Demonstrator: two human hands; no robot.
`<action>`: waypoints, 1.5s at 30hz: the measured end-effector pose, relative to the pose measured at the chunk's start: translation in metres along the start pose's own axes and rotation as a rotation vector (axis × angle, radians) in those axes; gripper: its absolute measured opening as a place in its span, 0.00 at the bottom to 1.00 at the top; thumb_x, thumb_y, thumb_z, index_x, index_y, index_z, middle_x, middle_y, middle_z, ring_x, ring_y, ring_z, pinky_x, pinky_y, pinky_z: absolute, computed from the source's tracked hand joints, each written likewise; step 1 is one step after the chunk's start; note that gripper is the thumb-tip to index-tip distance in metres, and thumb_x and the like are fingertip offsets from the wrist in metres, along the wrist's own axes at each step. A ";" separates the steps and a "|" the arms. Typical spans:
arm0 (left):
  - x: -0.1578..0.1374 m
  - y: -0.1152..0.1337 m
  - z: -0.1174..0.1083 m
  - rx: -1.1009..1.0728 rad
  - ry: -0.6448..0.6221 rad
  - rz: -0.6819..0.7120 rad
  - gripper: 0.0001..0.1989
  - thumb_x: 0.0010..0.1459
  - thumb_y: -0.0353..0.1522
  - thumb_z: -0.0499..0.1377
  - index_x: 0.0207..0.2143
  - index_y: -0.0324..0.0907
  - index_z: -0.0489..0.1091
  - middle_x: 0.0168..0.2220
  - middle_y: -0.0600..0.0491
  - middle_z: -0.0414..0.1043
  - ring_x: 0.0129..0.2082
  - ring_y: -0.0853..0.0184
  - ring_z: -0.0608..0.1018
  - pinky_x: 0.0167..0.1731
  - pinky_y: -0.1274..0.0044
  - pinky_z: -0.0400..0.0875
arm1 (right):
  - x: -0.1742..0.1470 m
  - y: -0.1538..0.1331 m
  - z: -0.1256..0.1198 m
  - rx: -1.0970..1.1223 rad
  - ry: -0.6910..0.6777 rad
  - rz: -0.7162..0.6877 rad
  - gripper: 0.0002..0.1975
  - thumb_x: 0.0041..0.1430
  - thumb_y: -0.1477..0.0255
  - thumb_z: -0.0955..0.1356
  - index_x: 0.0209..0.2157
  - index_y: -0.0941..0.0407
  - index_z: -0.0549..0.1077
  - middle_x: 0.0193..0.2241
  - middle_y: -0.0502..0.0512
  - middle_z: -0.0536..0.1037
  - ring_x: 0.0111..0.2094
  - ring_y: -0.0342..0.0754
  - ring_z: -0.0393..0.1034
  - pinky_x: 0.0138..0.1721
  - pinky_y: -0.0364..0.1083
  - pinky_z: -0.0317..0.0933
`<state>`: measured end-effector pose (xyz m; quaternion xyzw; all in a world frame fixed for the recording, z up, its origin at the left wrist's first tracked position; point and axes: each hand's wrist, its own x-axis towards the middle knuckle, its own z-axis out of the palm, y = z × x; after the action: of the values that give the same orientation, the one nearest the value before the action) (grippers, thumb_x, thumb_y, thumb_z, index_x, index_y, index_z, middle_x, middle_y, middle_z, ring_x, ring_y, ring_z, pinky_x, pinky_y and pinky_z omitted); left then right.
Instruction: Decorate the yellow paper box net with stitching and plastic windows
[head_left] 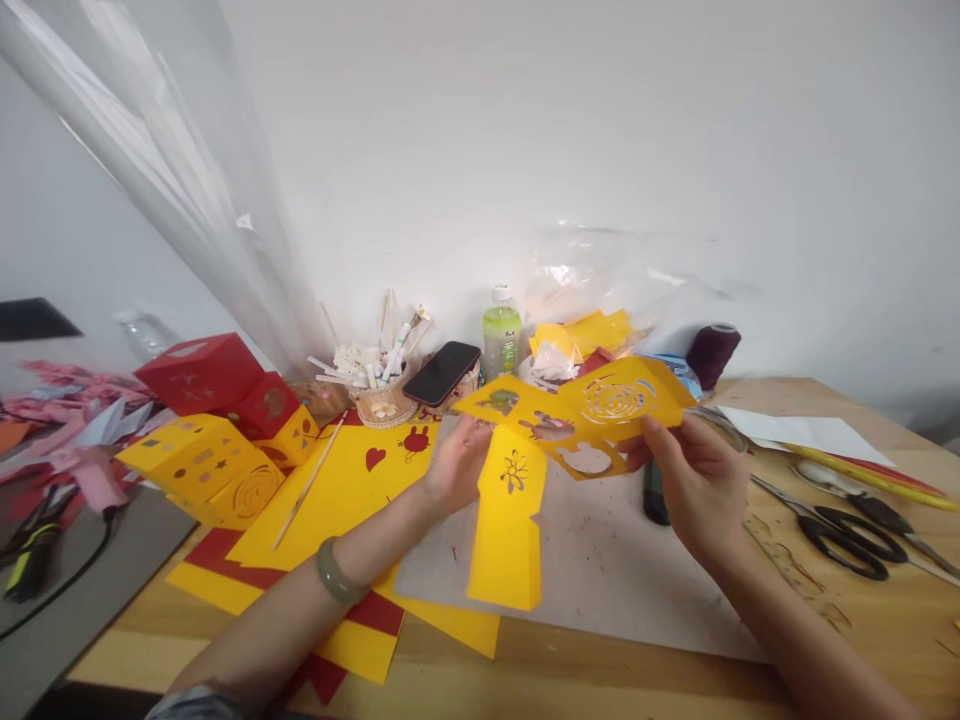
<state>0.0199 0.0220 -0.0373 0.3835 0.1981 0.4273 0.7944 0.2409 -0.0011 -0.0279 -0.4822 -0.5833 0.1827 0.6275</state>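
A yellow paper box cut-out (505, 550), creased into joined panels, is held up over the desk between both hands. Its panels carry cut shapes, among them a flower, a rabbit-like figure and a ring pattern. My right hand (694, 480) pinches the right part, thumb in front and fingers behind. At the left part, my left hand (459, 465) grips the paper from beneath, its fingertips partly hidden. One long panel hangs down between my hands. Below lies a greyish work sheet (600, 570) with small scraps on it.
At left stand yellow (199, 470) and red boxes (206, 370), with a pink glue gun (97, 470) beside them. Yellow sheets (330, 490) lie under a thin stick (309, 480). Behind are a phone (442, 373) and a bottle (502, 330). Black-handled scissors (847, 540) lie right.
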 end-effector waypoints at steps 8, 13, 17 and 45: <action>-0.002 -0.002 -0.018 -0.109 -0.177 -0.219 0.41 0.45 0.56 0.55 0.54 0.38 0.61 0.57 0.39 0.60 0.50 0.45 0.69 0.42 0.62 0.64 | 0.002 0.000 0.000 -0.015 0.174 0.065 0.15 0.55 0.60 0.66 0.23 0.55 0.64 0.17 0.49 0.76 0.19 0.44 0.72 0.22 0.43 0.65; -0.006 -0.005 -0.017 -0.011 -0.309 -0.275 0.44 0.41 0.56 0.58 0.56 0.40 0.59 0.63 0.39 0.47 0.48 0.43 0.70 0.43 0.59 0.62 | 0.002 0.002 -0.002 0.029 0.220 0.068 0.12 0.54 0.62 0.67 0.24 0.54 0.65 0.17 0.48 0.75 0.21 0.46 0.73 0.26 0.45 0.66; -0.007 -0.003 -0.009 0.177 -0.194 -0.181 0.35 0.43 0.46 0.65 0.51 0.40 0.63 0.56 0.38 0.59 0.40 0.56 0.75 0.41 0.65 0.64 | 0.005 0.004 -0.004 0.152 0.100 0.102 0.09 0.52 0.64 0.68 0.25 0.54 0.67 0.20 0.48 0.76 0.21 0.44 0.72 0.27 0.44 0.67; 0.001 -0.002 -0.004 1.471 0.067 1.102 0.35 0.49 0.32 0.63 0.55 0.52 0.47 0.54 0.46 0.46 0.60 0.52 0.53 0.55 0.56 0.53 | 0.002 0.039 0.011 -0.129 -0.600 -0.331 0.51 0.45 0.67 0.73 0.63 0.47 0.37 0.64 0.58 0.41 0.63 0.59 0.40 0.59 0.60 0.45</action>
<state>0.0188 0.0235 -0.0412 0.8198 0.2320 0.5228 0.0282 0.2449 0.0234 -0.0603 -0.3445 -0.8226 0.1749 0.4173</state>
